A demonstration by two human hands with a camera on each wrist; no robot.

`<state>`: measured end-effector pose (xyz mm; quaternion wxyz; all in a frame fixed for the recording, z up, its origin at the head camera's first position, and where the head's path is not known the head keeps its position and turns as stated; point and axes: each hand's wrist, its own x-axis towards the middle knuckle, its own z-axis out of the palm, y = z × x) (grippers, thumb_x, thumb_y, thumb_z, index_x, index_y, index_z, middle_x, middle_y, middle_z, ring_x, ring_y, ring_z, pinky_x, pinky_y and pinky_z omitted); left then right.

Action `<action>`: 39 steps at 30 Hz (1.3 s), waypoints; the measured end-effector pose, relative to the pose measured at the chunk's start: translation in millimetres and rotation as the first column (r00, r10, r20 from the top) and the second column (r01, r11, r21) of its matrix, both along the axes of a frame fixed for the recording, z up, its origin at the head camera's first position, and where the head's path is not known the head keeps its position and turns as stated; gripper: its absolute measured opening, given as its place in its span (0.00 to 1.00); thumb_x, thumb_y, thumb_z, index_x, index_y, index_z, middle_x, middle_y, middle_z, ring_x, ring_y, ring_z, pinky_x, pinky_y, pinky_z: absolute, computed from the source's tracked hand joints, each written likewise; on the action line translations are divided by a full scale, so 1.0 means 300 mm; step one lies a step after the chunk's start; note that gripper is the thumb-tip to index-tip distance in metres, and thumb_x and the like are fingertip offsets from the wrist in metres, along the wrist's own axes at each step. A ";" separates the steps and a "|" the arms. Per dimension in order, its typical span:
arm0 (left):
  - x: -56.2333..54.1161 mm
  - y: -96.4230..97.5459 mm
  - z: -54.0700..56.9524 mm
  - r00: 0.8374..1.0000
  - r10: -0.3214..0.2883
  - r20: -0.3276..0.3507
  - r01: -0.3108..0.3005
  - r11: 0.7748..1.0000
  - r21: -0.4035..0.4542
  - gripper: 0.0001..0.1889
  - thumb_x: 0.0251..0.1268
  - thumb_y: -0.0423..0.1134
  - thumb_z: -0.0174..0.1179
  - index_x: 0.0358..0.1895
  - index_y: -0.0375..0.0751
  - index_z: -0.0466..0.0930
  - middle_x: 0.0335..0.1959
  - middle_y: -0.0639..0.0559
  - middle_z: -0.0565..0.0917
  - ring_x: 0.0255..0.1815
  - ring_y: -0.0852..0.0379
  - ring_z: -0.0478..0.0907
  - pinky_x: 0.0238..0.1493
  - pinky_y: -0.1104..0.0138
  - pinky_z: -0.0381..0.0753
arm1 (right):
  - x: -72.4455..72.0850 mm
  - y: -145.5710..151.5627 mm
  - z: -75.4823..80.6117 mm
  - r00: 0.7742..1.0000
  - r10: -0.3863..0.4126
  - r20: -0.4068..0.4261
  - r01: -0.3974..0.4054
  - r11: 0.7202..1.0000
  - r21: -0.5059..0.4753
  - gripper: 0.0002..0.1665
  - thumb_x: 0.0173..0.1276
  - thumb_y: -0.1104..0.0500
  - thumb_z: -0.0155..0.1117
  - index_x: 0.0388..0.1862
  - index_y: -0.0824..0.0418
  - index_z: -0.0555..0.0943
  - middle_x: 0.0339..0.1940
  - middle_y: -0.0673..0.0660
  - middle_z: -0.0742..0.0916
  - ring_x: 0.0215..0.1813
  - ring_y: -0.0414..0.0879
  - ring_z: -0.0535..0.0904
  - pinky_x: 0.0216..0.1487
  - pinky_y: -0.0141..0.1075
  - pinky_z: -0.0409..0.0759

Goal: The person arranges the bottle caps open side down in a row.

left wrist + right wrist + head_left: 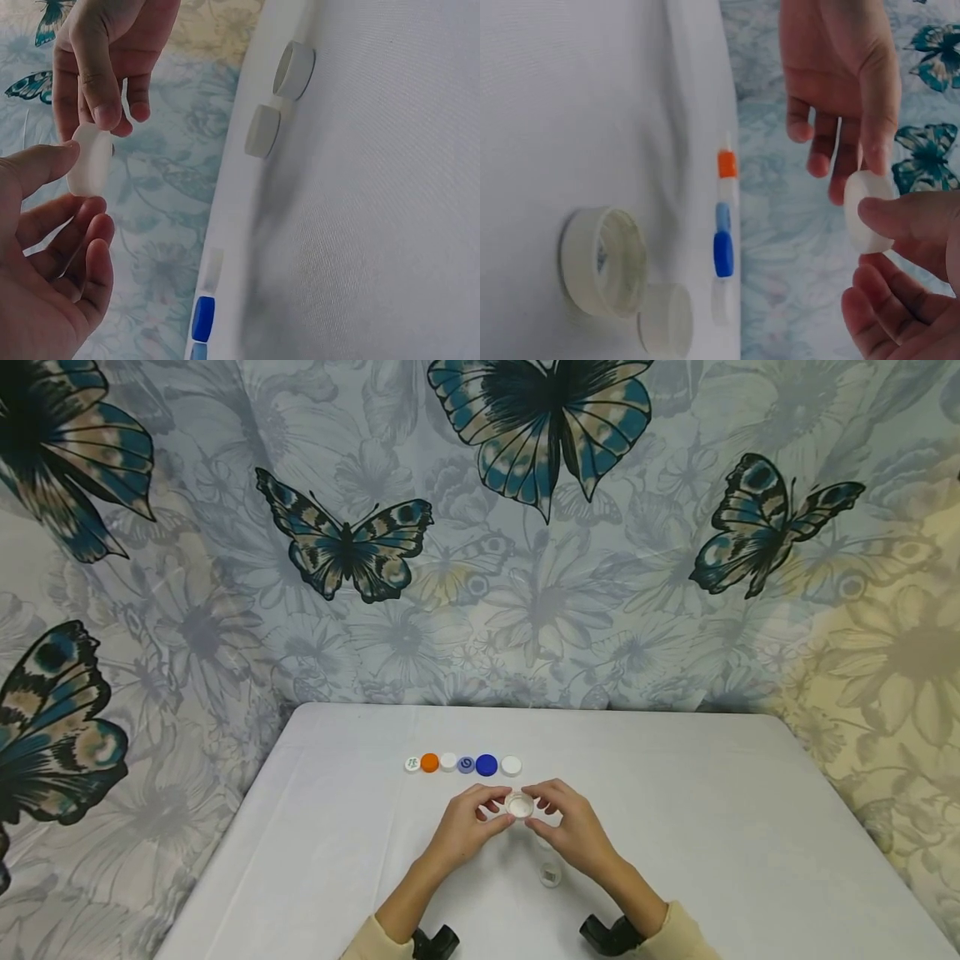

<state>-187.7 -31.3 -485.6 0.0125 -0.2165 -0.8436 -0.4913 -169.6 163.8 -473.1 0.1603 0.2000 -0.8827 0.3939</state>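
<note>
In the head view, the left hand (462, 824) and right hand (573, 822) pinch a white bottle cap (520, 806) between thumb and fingers, above the desk (712, 827). The step in hand looks like handling or turning this cap; a next move would probably call for one hand keeping its pinch while the other lets go. Beyond it stands a row: a printed white cap (412, 764), an orange cap (430, 763), a plain white cap (448, 762), a light-blue cap (466, 765) with a dark round emblem, a blue cap (486, 765) and an end white cap (512, 766). The print is too small to read; no brand can be made out. The left wrist view shows the held cap clear of the desk, with two loose white caps (294, 71) (262, 131) below. In the right wrist view, the larger loose one shows a dark mark inside, perhaps lettering, but blurred.
</note>
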 end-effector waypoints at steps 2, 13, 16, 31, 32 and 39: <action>-0.001 0.000 -0.003 1.000 0.006 -0.006 -0.006 1.000 0.009 0.19 0.61 0.42 0.67 0.54 0.40 0.82 0.41 0.49 0.85 0.39 0.57 0.79 0.40 0.63 0.83 | 0.000 -0.002 -0.011 0.999 -0.004 -0.040 0.004 1.000 -0.003 0.24 0.47 0.70 0.78 0.46 0.61 0.84 0.39 0.53 0.85 0.36 0.48 0.80 0.37 0.33 0.82; 0.002 0.001 -0.011 0.998 0.056 -0.037 -0.055 0.998 0.043 0.18 0.63 0.43 0.65 0.52 0.36 0.83 0.39 0.48 0.86 0.38 0.54 0.80 0.37 0.73 0.79 | -0.002 -0.007 -0.043 0.973 -0.007 -0.231 0.005 1.000 -0.010 0.18 0.48 0.68 0.78 0.41 0.63 0.84 0.37 0.54 0.88 0.34 0.47 0.83 0.34 0.34 0.83; 0.003 0.002 -0.013 0.997 0.062 -0.038 -0.060 0.997 0.051 0.18 0.64 0.43 0.65 0.52 0.36 0.83 0.39 0.47 0.86 0.38 0.54 0.81 0.36 0.74 0.79 | 0.000 -0.008 -0.046 0.972 -0.015 -0.233 0.015 1.000 -0.002 0.16 0.50 0.67 0.77 0.40 0.63 0.85 0.36 0.55 0.88 0.33 0.48 0.83 0.34 0.35 0.83; 0.006 0.003 -0.011 0.997 0.076 -0.017 -0.075 0.996 0.056 0.17 0.65 0.43 0.64 0.51 0.34 0.84 0.38 0.47 0.86 0.37 0.59 0.79 0.37 0.74 0.79 | -0.003 -0.011 -0.058 0.969 -0.012 -0.245 0.003 0.999 -0.036 0.15 0.51 0.70 0.75 0.40 0.64 0.86 0.37 0.53 0.85 0.34 0.44 0.82 0.33 0.36 0.84; 0.006 0.003 -0.011 0.997 0.075 -0.021 -0.073 0.996 0.056 0.17 0.65 0.43 0.63 0.50 0.34 0.84 0.38 0.47 0.86 0.37 0.59 0.79 0.37 0.74 0.79 | -0.002 -0.012 -0.060 0.969 -0.012 -0.246 0.003 0.999 -0.038 0.15 0.51 0.70 0.75 0.40 0.64 0.86 0.37 0.53 0.85 0.34 0.44 0.82 0.32 0.35 0.83; 0.013 0.005 -0.014 0.997 0.082 0.008 -0.082 0.995 0.060 0.15 0.65 0.42 0.63 0.49 0.37 0.85 0.36 0.50 0.87 0.36 0.63 0.78 0.37 0.74 0.78 | -0.001 -0.008 -0.066 0.972 -0.016 -0.233 0.003 0.998 -0.055 0.17 0.54 0.70 0.72 0.44 0.66 0.85 0.29 0.51 0.87 0.29 0.34 0.76 0.28 0.24 0.77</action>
